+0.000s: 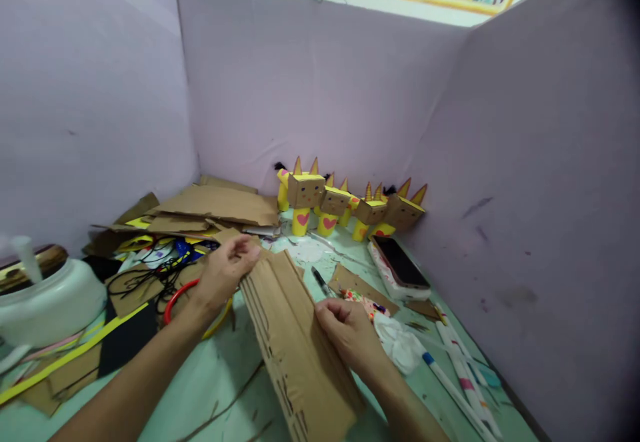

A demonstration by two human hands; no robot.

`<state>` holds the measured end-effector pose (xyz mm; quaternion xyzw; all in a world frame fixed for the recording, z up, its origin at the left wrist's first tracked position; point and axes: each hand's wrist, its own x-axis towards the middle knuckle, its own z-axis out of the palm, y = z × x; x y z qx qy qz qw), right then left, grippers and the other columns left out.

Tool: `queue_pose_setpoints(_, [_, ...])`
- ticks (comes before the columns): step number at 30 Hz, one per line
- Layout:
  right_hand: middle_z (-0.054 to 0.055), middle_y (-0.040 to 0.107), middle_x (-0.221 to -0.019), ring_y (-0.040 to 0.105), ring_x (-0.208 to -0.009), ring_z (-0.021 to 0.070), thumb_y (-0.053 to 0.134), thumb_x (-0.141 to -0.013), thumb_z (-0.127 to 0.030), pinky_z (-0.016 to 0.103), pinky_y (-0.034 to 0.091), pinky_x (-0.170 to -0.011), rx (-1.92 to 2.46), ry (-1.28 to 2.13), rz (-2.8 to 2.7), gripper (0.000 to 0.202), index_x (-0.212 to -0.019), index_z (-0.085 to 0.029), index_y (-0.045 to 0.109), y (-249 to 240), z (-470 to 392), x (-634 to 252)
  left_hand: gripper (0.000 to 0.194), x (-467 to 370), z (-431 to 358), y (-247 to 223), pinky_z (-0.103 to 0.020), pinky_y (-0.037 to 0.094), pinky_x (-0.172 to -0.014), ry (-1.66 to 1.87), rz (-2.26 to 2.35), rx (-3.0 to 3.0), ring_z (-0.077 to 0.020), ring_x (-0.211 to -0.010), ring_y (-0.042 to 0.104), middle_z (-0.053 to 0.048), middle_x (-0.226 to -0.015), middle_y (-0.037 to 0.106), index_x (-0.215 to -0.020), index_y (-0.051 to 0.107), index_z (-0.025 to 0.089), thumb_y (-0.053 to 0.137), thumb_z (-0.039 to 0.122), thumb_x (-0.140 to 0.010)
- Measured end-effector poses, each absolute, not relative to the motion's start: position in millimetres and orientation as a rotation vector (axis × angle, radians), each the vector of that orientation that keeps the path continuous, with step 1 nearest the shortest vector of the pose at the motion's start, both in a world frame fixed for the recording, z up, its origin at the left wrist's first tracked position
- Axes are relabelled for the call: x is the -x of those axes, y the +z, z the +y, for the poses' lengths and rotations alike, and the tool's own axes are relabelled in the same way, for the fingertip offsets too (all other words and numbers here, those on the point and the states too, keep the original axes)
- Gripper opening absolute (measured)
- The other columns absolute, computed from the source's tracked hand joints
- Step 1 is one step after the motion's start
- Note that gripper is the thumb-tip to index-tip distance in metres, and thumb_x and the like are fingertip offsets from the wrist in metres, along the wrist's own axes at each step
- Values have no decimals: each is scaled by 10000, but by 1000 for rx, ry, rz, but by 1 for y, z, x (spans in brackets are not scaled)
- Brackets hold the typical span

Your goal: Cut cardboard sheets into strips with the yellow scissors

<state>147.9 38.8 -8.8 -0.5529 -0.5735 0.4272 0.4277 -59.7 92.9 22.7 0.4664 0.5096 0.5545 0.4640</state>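
Observation:
A long strip of corrugated cardboard [295, 349] slants from the middle of the table towards me, with torn ridges along its left edge and a fold line along its length. My left hand [233, 262] pinches its far left corner. On the right edge, about halfway down, the curled fingers of my right hand [345, 329] grip the cardboard. Beside my left forearm lies a pair of scissors with a red handle [175, 301], partly covered by the arm. A black pen [321, 282] rests just beyond my right hand.
Several cardboard figures with yellow legs and horns [306, 192] stand at the back. A phone [400, 262] lies on a white box to the right. Markers [465, 379] lie near the right wall. Cardboard sheets [215, 203] and a white pot [55, 299] occupy the left.

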Motion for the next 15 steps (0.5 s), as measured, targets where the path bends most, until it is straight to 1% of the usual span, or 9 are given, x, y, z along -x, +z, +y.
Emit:
queue_pose_setpoints(2, [-42, 395, -478, 352, -498, 104, 544, -696, -345, 224, 245, -476, 1357, 1154, -1473, 275, -483, -172, 522, -6, 37, -149, 294, 61, 93, 21, -235, 404, -501, 1198, 1189, -1119, -163, -566, 565, -57, -678, 642, -726, 658, 103, 753, 323, -555])
queue_pose_setpoints(3, [-32, 438, -491, 381, -497, 111, 541, -713, -387, 225, 265, -478, 1339, 1209, -1476, 300, -509, -168, 557, -5, 37, -151, 248, 62, 94, 20, -234, 384, -466, 1156, 1173, -1098, -152, -496, 540, -48, -576, 618, -622, 642, 100, 752, 307, -542])
queue_pose_setpoints(4, [-16, 496, -523, 424, -508, 123, 529, -734, -436, 231, 296, -486, 1305, 1278, -1450, 332, -558, -164, 601, -3, 38, -154, 229, 64, 96, 18, -230, 367, -447, 1143, 1163, -1075, -140, -454, 518, -37, -521, 598, -569, 625, 104, 746, 296, -538])
queue_pose_setpoints(6, [36, 626, -667, 539, -596, 170, 494, -770, -517, 264, 383, -549, 1178, 1463, -1287, 402, -729, -162, 678, 0, 40, -163, 212, 67, 100, 15, -220, 361, -449, 1179, 1152, -1026, -121, -436, 502, -17, -500, 590, -560, 613, 117, 733, 291, -539])
queue_pose_setpoints(7, [58, 663, -752, 582, -663, 192, 489, -784, -521, 285, 414, -601, 1097, 1550, -1156, 409, -818, -166, 689, 1, 42, -168, 211, 69, 102, 14, -219, 367, -461, 1208, 1147, -1005, -118, -446, 506, -12, -511, 597, -575, 615, 122, 728, 297, -544])
queue_pose_setpoints(9, [71, 693, -813, 618, -705, 196, 521, -785, -496, 295, 436, -647, 1004, 1676, -906, 371, -890, -183, 690, 2, 46, -176, 216, 73, 105, 12, -222, 379, -481, 1253, 1138, -976, -119, -469, 515, -7, -529, 607, -602, 624, 124, 730, 302, -543])
queue_pose_setpoints(12, [79, 699, -731, 619, -586, 160, 538, -777, -505, 258, 431, -549, 992, 1813, -762, 393, -872, -157, 694, 3, 48, -179, 221, 73, 105, 12, -231, 390, -506, 1274, 1124, -962, -128, -501, 531, -14, -555, 626, -627, 647, 119, 750, 289, -530])
queue_pose_setpoints(15, [83, 687, -703, 614, -548, 150, 566, -756, -530, 236, 419, -476, 956, 1975, -843, 454, -902, -117, 685, 1, 43, -169, 201, 66, 100, 14, -229, 375, -501, 1267, 1111, -962, -128, -501, 525, -18, -557, 632, -614, 664, 116, 767, 262, -522])
